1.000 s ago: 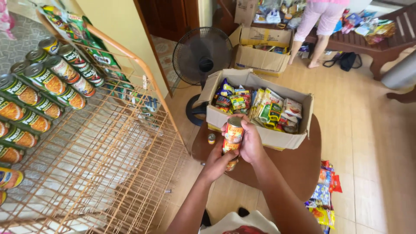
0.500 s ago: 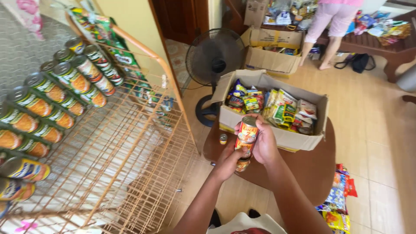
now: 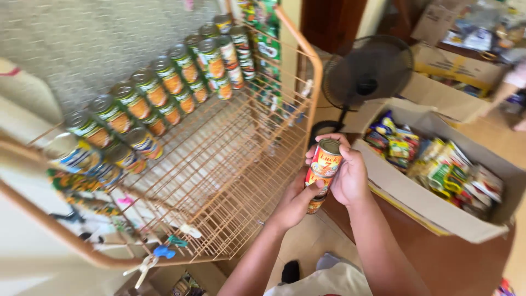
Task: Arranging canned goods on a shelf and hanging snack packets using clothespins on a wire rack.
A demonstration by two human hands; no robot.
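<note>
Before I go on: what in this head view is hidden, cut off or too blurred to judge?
- Cans: two seem stacked; the lower one is mostly covered by the left hand and right hand.
- Box: its right end is cut by the frame edge; the packets inside are blurred.
- Rack: its lower shelf is hidden under the top one.
- Person at the far right: cut by the edge and blurred.

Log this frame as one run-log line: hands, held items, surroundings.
left hand: grips lower can | right hand: grips upper can | cans stacked | wire shelf to the left, canned goods along back | snack box to the right
</note>
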